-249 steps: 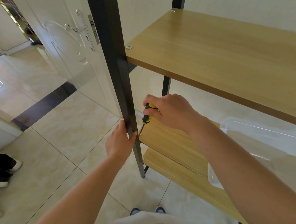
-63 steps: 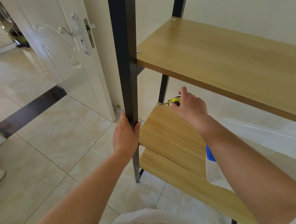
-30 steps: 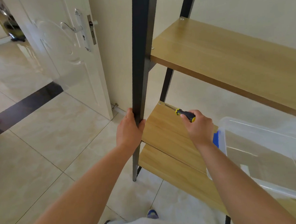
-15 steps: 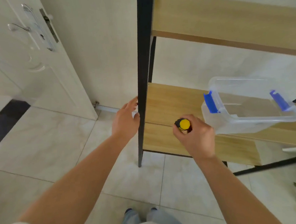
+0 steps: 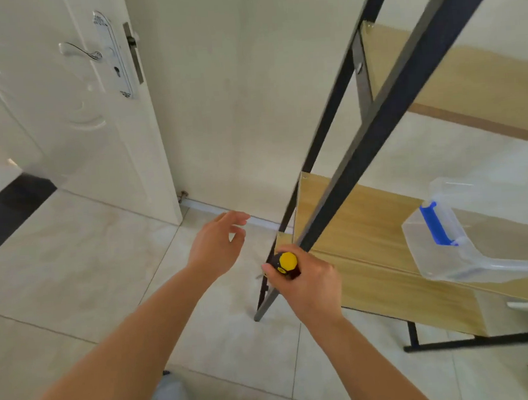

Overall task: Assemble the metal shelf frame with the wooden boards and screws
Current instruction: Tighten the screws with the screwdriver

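right hand (image 5: 308, 285): fingers curled tight round the screwdriver (image 5: 286, 264), yellow butt end facing the camera. The shaft points away and down toward the bottom corner of the frame, so it looks like it's lined up for a screw down there. Can't see the tip or any screw head, the fist hides it.

left hand (image 5: 220, 242): loose and spread, holding nothing, hanging in the air a bit left of the post (image 5: 372, 125). Not touching the frame. Guessing it's about to grab the post to steady things while the driver turns.

frame: black metal, standing on the floor (image 5: 75, 273), posts look slanted from this angle (wide lens plus tilted head, most likely). The near post's foot sits on the tile just below the right hand.

boards: upper board (image 5: 466, 88) and middle board (image 5: 366, 221) already sit in the frame, plus a lower board (image 5: 386, 297) right under it. A small fixing shows at the upper board's left corner, too blurry to call.

box (image 5: 463, 243): clear plastic with blue clips, parked on the middle board off to the right. Probably there so bits stay within reach, though the contents can't be made out.

door (image 5: 66, 119): white, open, handle visible, well left of the shelf.

progress: mostly built, seems to be on the low corner fixings now.

risk: with no hand on the post, pushing on the driver could shove the frame sideways.
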